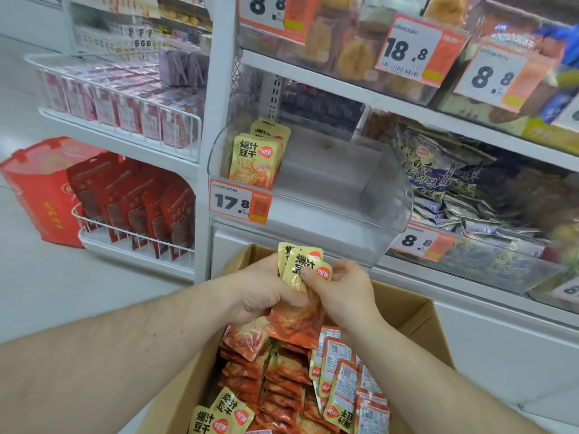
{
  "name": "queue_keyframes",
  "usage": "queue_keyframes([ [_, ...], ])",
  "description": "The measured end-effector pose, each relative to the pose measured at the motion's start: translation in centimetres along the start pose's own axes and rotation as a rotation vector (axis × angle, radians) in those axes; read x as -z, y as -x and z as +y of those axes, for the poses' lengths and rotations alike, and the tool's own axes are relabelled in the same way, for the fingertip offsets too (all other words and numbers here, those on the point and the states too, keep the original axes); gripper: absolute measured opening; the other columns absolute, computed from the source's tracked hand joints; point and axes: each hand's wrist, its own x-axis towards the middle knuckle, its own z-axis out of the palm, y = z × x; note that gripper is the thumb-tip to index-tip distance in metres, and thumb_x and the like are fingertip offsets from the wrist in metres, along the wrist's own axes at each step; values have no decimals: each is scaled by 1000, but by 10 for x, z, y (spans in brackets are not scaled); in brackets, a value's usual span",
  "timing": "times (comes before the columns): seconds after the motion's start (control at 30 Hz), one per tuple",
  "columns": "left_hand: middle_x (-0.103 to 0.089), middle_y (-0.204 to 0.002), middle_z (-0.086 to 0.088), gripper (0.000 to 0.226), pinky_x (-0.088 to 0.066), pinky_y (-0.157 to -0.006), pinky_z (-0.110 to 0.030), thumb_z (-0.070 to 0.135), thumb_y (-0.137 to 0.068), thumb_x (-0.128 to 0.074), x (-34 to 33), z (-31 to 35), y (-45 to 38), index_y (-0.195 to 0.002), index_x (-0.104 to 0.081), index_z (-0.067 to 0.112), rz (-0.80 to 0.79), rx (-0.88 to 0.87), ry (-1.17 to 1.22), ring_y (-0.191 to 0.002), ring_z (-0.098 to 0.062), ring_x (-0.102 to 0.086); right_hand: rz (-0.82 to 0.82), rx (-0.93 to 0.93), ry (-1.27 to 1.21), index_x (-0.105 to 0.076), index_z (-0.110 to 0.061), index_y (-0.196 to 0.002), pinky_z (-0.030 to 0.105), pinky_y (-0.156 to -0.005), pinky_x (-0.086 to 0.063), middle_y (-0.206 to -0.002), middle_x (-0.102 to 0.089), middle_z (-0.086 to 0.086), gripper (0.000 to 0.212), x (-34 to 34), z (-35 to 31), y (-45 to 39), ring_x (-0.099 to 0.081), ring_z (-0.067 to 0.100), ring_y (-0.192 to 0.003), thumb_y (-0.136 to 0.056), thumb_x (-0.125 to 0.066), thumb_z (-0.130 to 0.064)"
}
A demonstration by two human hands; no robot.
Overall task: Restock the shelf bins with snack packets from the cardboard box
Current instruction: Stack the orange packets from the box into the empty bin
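Note:
An open cardboard box [410,311] below me holds several yellow-and-orange snack packets [282,383]. Above the box, my left hand [260,289] and my right hand [347,286] together grip a small bunch of the same packets [300,270], held upright. My right thumb presses on the front packet. Straight ahead is a clear plastic shelf bin [385,192] with a 17.8 price tag [239,202]. A few matching packets [253,161] stand at its left end; the remainder of the bin is bare.
To the right, a bin of purple packets [454,189] with an 8.8 tag. Upper shelf bins carry 18.8 and 8.8 tags. On the left, wire racks hold red packets [141,208], and a red bag [37,189] stands on the floor.

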Motion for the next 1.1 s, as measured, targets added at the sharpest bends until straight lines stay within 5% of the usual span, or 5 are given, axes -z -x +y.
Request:
queue_keyframes([
  [0.17, -72, -108, -19, 57, -56, -91, -50, -26, -79, -58, 6, 5, 0, -116, -63, 18, 91, -36, -3, -100, -32, -70, 21, 77, 17, -58, -28, -94, 41, -81, -58, -88, -69, -6, 43, -1, -25, 1, -69, 12, -82, -66, -89, -38],
  [0.33, -72, -98, -10, 54, -54, -64, -28, -24, -83, -54, 17, 26, 4, -122, -59, 13, 99, -83, 8, -81, -18, -69, -199, 86, -155, -63, -10, -113, 20, -62, -55, -94, -73, 3, 46, 10, -54, 2, -71, 9, -77, -73, -86, -10],
  [0.77, -69, -117, -7, 74, -53, -95, -44, 6, -70, -78, 55, 73, 14, -135, -46, 17, -20, -199, -42, -111, -25, -66, -599, 58, -27, -68, -10, -84, 16, -40, -25, -64, -68, -1, 11, 23, -118, -25, -38, 5, -42, -81, -73, -1],
  [0.93, -58, -115, 7, 33, -42, -95, -28, 30, -83, -64, 64, 77, 4, -115, -61, 28, 865, -549, -790, -110, -12, -52, -219, 296, -200, -70, -7, -95, 11, -41, -39, -79, -73, 3, 22, 15, -170, -75, -58, 0, -47, -78, -74, 6],
  [1.1, -35, -151, 7, 67, 1, -122, -42, 28, -84, -57, 65, 57, -13, -148, -35, 29, 727, -337, -1351, -149, -22, -9, -313, 280, -37, -70, -1, -95, 13, -48, -46, -78, -68, 3, 26, -37, -169, -121, -62, 0, -50, -74, -76, 13],
])
